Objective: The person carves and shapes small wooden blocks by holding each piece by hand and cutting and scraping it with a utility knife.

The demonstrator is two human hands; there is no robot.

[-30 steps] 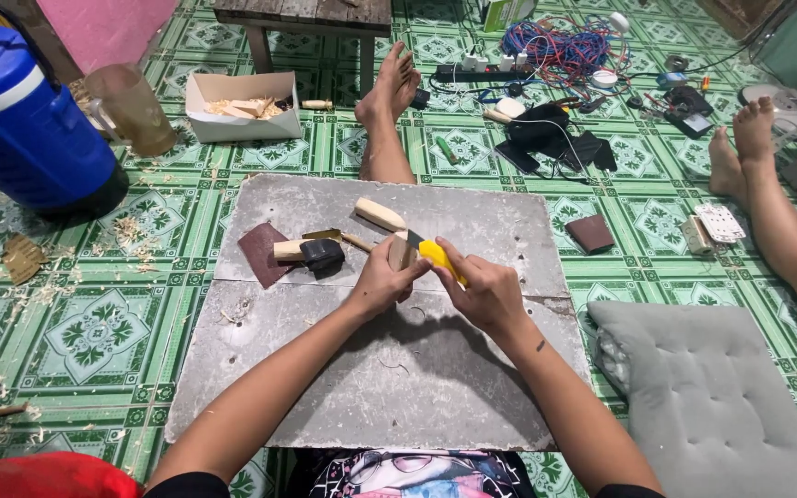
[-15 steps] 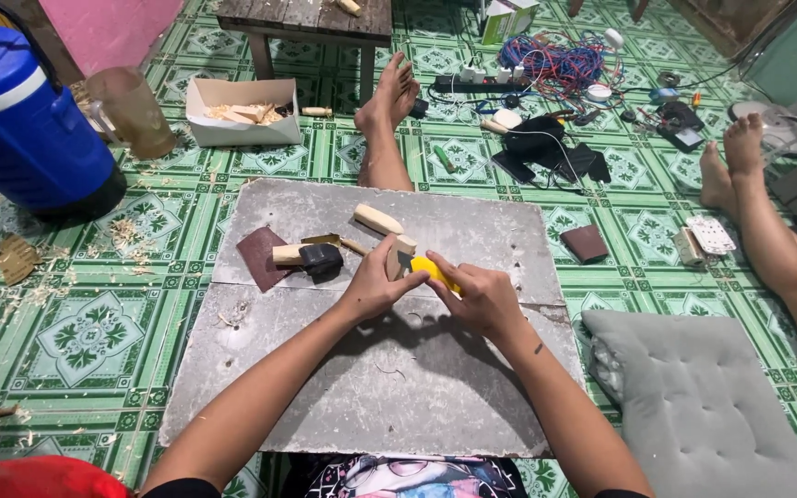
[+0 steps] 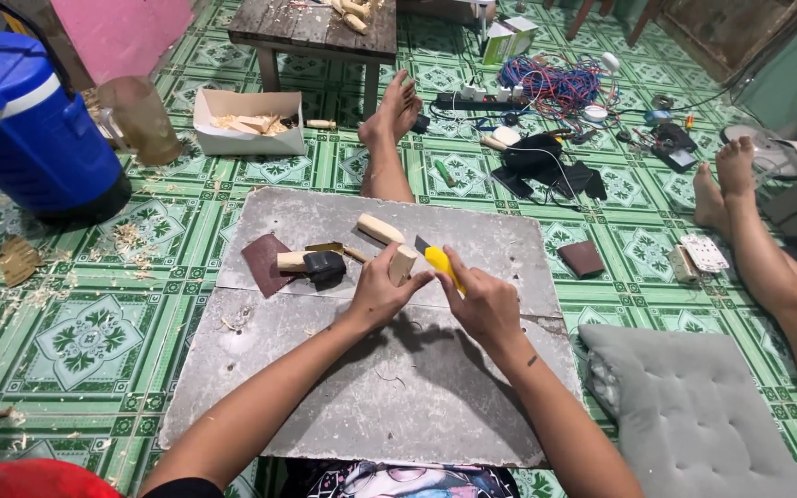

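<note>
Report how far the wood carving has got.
Done: shavings litter the floor, and cut pieces fill the cardboard box. In hand: left hand grips a small wood block; right hand holds the yellow knife to it. Left: another block lies on the board.

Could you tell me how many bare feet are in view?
2: one foot beyond the grey board, toes toward the low table; another foot far right, by the cushion.
</note>
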